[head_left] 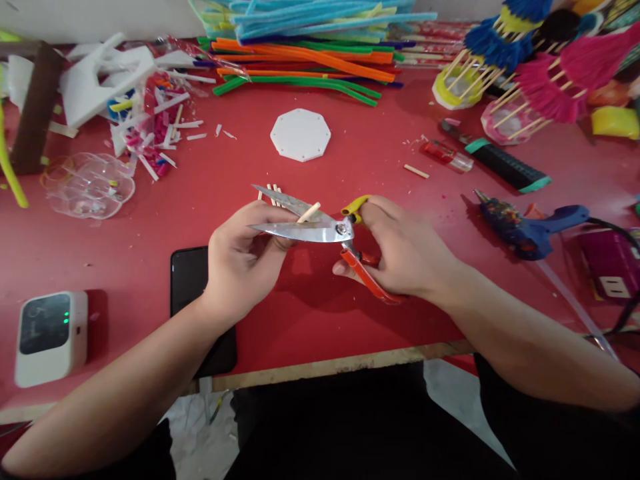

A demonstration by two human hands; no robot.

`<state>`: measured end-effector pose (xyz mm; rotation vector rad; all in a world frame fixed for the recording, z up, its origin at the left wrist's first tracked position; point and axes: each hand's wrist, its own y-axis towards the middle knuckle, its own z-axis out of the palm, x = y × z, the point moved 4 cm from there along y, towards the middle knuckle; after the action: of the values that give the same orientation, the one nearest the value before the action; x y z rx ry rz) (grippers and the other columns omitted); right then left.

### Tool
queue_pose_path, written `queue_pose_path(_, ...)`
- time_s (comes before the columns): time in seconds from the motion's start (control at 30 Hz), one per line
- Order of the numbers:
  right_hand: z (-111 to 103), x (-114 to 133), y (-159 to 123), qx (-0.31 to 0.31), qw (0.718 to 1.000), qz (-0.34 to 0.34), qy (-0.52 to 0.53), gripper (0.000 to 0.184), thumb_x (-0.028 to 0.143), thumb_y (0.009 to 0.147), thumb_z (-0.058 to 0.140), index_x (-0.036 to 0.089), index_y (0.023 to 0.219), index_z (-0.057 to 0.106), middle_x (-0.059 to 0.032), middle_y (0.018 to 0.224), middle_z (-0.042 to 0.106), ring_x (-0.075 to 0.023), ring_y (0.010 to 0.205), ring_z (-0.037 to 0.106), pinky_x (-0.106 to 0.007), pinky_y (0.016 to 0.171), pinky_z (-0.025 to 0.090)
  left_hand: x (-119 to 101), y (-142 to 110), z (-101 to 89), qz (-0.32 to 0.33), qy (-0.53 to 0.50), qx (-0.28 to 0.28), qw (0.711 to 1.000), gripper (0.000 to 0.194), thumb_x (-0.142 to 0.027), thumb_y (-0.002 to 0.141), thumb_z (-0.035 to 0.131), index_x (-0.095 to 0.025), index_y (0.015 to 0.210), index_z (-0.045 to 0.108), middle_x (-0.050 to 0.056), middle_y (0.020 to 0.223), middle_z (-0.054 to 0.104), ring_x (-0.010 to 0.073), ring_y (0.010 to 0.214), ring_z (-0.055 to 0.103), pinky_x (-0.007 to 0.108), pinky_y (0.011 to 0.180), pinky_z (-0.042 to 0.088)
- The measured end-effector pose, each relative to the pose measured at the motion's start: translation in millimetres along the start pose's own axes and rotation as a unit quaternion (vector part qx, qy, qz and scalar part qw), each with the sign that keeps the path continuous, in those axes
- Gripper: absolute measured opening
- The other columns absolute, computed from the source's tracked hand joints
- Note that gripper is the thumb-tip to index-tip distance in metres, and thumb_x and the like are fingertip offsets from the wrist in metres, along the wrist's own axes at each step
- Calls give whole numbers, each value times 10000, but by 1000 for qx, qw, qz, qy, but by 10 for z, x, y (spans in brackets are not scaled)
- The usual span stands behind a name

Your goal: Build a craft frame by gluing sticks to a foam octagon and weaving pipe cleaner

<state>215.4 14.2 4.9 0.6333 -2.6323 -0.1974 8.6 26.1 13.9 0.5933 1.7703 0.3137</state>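
Note:
My right hand (pixel 405 243) is closed round the red and yellow handles of a pair of scissors (pixel 305 231). The blades point left and stand apart. Between them lies a short pale wooden stick (pixel 309 213), tilted, its lower end in the fingers of my left hand (pixel 245 260). My left fingers are curled and partly hidden by the blades. Just beyond that hand, the ends of several small wooden sticks (pixel 273 193) show; whether they are held or on the table I cannot tell. A white octagonal plate (pixel 301 135) with small holes near its rim lies farther back.
Pipe cleaners (pixel 310 57) are piled at the back. Foam scraps (pixel 107 80) and a clear tray (pixel 90 185) lie left. A phone (pixel 220 347) and a white device (pixel 50 339) are nearer. A utility knife (pixel 505 163), glue gun (pixel 530 227) and stick-and-fringe structures (pixel 545 87) stand right.

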Motion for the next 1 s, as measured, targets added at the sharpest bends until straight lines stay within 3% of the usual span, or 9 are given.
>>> queue_pose_path(0.17, -19, -5, 12, 9, 1000, -8, 16, 600, 747, 892, 463, 169, 984, 597, -129, 972, 661, -254, 834, 663, -334, 652, 477, 14, -2, 3, -11, 7, 7, 1000, 160, -114, 915, 661, -260, 917, 726, -1, 916, 757, 132, 810, 706, 272, 694, 565)
queue_pose_path(0.33, -34, 0, 12, -2, 1000, 4, -3, 518, 683, 901, 482, 180, 936, 601, -119, 926, 671, -245, 802, 646, -328, 631, 443, 14, -4, -5, 6, 4, -2, 1000, 143, -126, 897, 683, -260, 916, 731, -10, 857, 748, 130, 751, 695, 258, 637, 538)
queue_pose_path(0.6, -31, -14, 20, 40, 997, 31, -56, 226, 353, 790, 550, 184, 916, 631, -104, 912, 680, -222, 751, 625, -312, 583, 378, -15, -6, 11, 12, 18, 9, 1000, 116, -134, 883, 692, -246, 869, 717, -8, 835, 743, 121, 713, 682, 242, 605, 523)
queue_pose_path(0.83, -18, -45, 14, 35, 998, 33, -51, 189, 360, 730, 577, 209, 840, 603, -105, 879, 690, -235, 729, 634, -332, 558, 392, -42, 14, 21, -24, 33, 12, 999, 112, -129, 873, 694, -220, 808, 701, -13, 762, 729, 103, 626, 640, 225, 529, 474)
queue_pose_path(1.0, 3, -53, 6, 35, 998, 29, -42, 210, 409, 768, 584, 219, 856, 602, -102, 880, 695, -247, 726, 653, -336, 549, 407, -44, 4, 29, -32, 23, 15, 999, 73, -165, 872, 700, -222, 827, 707, -6, 773, 729, 106, 607, 617, 236, 500, 443)
